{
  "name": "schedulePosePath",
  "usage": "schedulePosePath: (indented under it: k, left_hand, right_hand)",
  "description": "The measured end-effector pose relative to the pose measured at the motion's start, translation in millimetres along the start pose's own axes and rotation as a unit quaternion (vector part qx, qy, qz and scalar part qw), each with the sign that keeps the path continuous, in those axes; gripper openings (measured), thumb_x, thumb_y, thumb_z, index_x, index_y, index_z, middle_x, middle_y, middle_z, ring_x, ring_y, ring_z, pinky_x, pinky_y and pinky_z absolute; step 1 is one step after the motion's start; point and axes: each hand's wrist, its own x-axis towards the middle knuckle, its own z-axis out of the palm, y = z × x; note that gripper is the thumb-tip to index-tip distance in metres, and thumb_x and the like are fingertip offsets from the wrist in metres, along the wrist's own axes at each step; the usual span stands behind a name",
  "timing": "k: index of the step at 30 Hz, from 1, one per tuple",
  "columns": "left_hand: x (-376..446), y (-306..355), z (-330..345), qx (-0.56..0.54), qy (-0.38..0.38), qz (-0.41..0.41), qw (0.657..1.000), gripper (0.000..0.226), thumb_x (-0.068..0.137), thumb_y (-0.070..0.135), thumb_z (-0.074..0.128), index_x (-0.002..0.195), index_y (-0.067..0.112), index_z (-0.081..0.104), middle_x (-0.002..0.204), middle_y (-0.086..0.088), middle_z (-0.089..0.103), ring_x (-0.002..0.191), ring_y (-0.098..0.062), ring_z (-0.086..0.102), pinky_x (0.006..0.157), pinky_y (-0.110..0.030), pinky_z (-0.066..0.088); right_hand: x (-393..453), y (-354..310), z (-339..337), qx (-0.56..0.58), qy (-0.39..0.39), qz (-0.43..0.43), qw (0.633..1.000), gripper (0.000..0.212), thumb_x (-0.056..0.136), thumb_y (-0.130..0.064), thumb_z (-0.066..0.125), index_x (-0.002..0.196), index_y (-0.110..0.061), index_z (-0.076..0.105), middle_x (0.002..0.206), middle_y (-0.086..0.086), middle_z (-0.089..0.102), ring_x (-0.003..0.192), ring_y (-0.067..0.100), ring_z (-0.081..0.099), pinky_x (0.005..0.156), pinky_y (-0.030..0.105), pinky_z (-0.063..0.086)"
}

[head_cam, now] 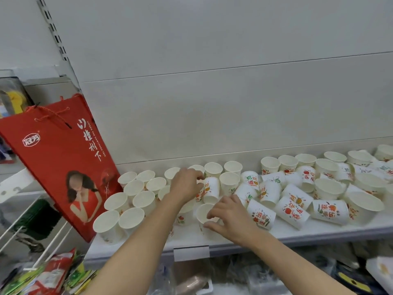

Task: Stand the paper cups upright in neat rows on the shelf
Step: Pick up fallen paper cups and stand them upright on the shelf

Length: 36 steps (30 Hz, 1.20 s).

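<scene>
White paper cups with red and green print cover the white shelf. On the left several upright cups stand in rows. On the right many cups lie tipped in a heap. My left hand pinches the rim of an upturned cup in the middle of the shelf. My right hand curls round an upright cup near the front edge, thumb and fingers on its rim.
A red paper gift bag leans against the shelf's left end beside the upright cups. The grey back panel rises behind. Packaged goods sit on lower shelves. A white wire rack is at lower left.
</scene>
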Motion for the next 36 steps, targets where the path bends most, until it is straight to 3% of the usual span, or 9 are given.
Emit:
schedulePosePath:
  k: [6, 10, 12, 14, 19, 25, 31, 33, 36]
  left_hand:
    - [52.1, 16.8, 28.1, 0.121, -0.125, -0.001, 0.985, 0.043, 0.083, 0.035, 0.059, 0.126, 0.029, 0.056, 0.125, -0.001, 0.06, 0.119, -0.027, 0.044, 0.095, -0.039, 0.042]
    - [61.0, 19.9, 39.5, 0.136, -0.17, 0.005, 0.976, 0.053, 0.08, 0.041, 0.065, 0.126, 0.021, 0.048, 0.124, -0.006, 0.058, 0.119, -0.029, 0.044, 0.081, -0.038, 0.033]
    - [62.6, 21.5, 39.8, 0.117, -0.161, 0.008, 0.98, 0.054, 0.079, 0.041, 0.068, 0.126, 0.022, 0.049, 0.124, -0.004, 0.058, 0.119, -0.028, 0.044, 0.081, -0.037, 0.033]
    - [65.2, 22.2, 38.3, 0.096, -0.146, 0.006, 0.985, 0.05, 0.078, 0.04, 0.07, 0.123, 0.026, 0.055, 0.12, 0.0, 0.061, 0.116, -0.025, 0.048, 0.085, -0.035, 0.037]
    - [59.4, 21.8, 26.4, 0.013, -0.143, -0.041, 0.989, 0.01, 0.075, 0.028, 0.07, 0.084, 0.033, 0.068, 0.088, 0.011, 0.068, 0.09, -0.014, 0.063, 0.069, -0.027, 0.048]
    - [29.5, 30.0, 28.8, 0.075, -0.045, -0.036, 0.995, 0.014, 0.075, 0.024, 0.065, 0.085, 0.027, 0.073, 0.081, 0.006, 0.07, 0.084, -0.018, 0.062, 0.062, -0.028, 0.047]
    - [10.7, 48.2, 24.2, 0.035, 0.052, 0.011, 0.998, 0.026, 0.083, 0.039, 0.07, 0.108, 0.032, 0.068, 0.102, 0.013, 0.066, 0.099, -0.014, 0.053, 0.079, -0.029, 0.043]
    - [7.0, 61.0, 24.0, -0.01, 0.006, 0.036, 0.999, 0.023, 0.08, 0.038, 0.073, 0.102, 0.033, 0.069, 0.098, 0.014, 0.065, 0.097, -0.01, 0.054, 0.077, -0.028, 0.044]
    - [3.5, 73.1, 32.4, -0.021, -0.152, 0.032, 0.988, 0.037, 0.071, 0.039, 0.079, 0.106, 0.036, 0.066, 0.106, 0.014, 0.063, 0.099, -0.009, 0.055, 0.08, -0.033, 0.049]
  right_hand:
    - [9.0, 50.9, -13.5, -0.024, 0.048, 0.02, 0.998, 0.029, 0.088, -0.049, 0.048, 0.08, -0.03, 0.068, 0.078, -0.017, 0.065, 0.08, 0.011, 0.05, 0.076, 0.025, 0.026]
    - [14.4, 93.8, -17.2, -0.042, 0.051, 0.049, 0.997, 0.02, 0.082, -0.041, 0.053, 0.075, -0.029, 0.067, 0.072, -0.015, 0.064, 0.074, 0.014, 0.052, 0.072, 0.03, 0.037]
    - [20.8, 110.0, -19.0, -0.032, 0.06, 0.064, 0.996, 0.006, 0.077, -0.032, 0.066, 0.075, -0.027, 0.067, 0.071, -0.013, 0.064, 0.073, 0.017, 0.054, 0.069, 0.034, 0.043]
    - [31.4, 123.5, -16.6, -0.021, 0.049, 0.088, 0.995, 0.009, 0.072, -0.025, 0.075, 0.078, -0.024, 0.068, 0.073, -0.01, 0.065, 0.076, 0.021, 0.055, 0.07, 0.037, 0.045]
    - [59.2, 138.9, -9.9, -0.035, -0.017, 0.072, 0.997, 0.017, 0.08, -0.028, 0.069, 0.095, -0.021, 0.071, 0.092, -0.004, 0.068, 0.097, 0.023, 0.05, 0.083, 0.034, 0.033]
    - [70.5, 139.3, -4.5, -0.029, -0.039, 0.013, 0.999, 0.012, 0.084, -0.023, 0.061, 0.091, -0.022, 0.072, 0.091, -0.005, 0.069, 0.096, 0.022, 0.05, 0.079, 0.03, 0.025]
    - [62.7, 146.9, -5.8, -0.021, 0.001, 0.004, 1.0, 0.012, 0.077, -0.022, 0.073, 0.088, -0.019, 0.073, 0.084, -0.003, 0.07, 0.089, 0.025, 0.054, 0.078, 0.036, 0.036]
    - [55.1, 152.5, -8.4, -0.014, 0.031, 0.017, 0.999, 0.008, 0.074, -0.021, 0.075, 0.081, -0.019, 0.072, 0.078, -0.004, 0.068, 0.084, 0.025, 0.054, 0.075, 0.037, 0.038]
    - [40.5, 157.7, -12.1, -0.01, 0.053, 0.055, 0.997, 0.005, 0.075, -0.022, 0.073, 0.076, -0.018, 0.071, 0.074, -0.003, 0.067, 0.081, 0.025, 0.053, 0.073, 0.035, 0.036]
